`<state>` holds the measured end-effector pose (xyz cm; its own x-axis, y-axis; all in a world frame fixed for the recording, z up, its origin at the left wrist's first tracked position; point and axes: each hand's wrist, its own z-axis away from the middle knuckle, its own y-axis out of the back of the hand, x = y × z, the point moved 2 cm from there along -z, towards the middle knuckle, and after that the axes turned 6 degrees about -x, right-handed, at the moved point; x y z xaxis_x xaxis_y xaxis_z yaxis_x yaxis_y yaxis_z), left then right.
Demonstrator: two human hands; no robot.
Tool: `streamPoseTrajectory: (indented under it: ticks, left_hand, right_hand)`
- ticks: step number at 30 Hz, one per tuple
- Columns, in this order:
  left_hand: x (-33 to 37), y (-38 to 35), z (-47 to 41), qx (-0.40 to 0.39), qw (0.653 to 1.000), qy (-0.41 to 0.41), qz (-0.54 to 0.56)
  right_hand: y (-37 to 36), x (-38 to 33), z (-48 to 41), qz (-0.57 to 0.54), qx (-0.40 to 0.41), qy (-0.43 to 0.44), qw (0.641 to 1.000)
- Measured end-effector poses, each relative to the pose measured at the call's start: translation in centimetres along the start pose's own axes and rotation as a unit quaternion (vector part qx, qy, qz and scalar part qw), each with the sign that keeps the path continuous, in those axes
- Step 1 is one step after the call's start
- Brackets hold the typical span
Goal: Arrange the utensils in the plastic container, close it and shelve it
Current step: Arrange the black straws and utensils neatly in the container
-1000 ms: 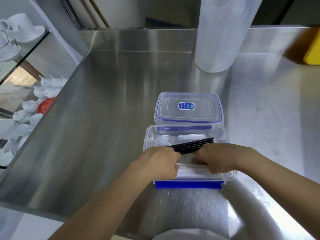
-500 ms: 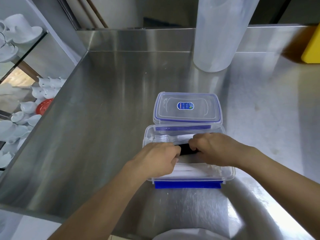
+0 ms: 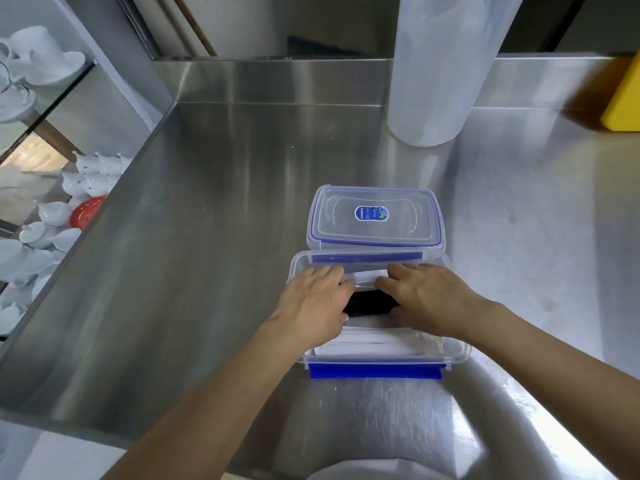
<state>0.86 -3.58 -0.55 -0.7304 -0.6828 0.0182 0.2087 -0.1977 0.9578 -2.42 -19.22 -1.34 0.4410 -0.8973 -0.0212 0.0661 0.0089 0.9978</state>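
Observation:
A clear plastic container with a blue front clip stands open on the steel counter. Its lid, clear with a blue seal and a sticker, lies flat just behind it. Inside lie clear plastic utensils at the far side, black utensils in the middle and white ones near the front. My left hand and my right hand are both inside the container, fingers pressing on the clear utensils from either end. The utensils' ends are hidden under the hands.
A tall translucent cylinder stands at the back of the steel counter. A yellow object sits at the far right. Left of the counter, glass shelves hold white cups and teapots and a red dish.
Both hands have moved from the near side of the container toward its far side, from the black utensils onto the clear ones. The black utensils now lie straighter.

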Motion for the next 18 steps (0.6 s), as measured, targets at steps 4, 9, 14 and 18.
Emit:
streamPoseTrajectory:
  ticks: [4,9,14,18]
  left_hand:
    - [0.03,-0.01,0.02,0.002,1.000,0.002,-0.003]
    - [0.00,-0.13,0.00,0.009,1.000,0.009,0.002]
    - [-0.09,-0.13,-0.09,0.015,1.000,0.016,0.017]
    - [-0.13,-0.19,-0.07,0.021,0.999,0.015,0.019]
  right_hand:
    - [-0.18,-0.05,0.05,-0.004,0.010,0.013,1.000]
    - [-0.33,0.18,-0.04,-0.026,0.019,0.020,0.999]
    - [-0.56,0.17,-0.27,-0.035,-0.006,0.028,0.999]
    - [-0.43,0.19,-0.35,-0.013,0.004,0.018,1.000]
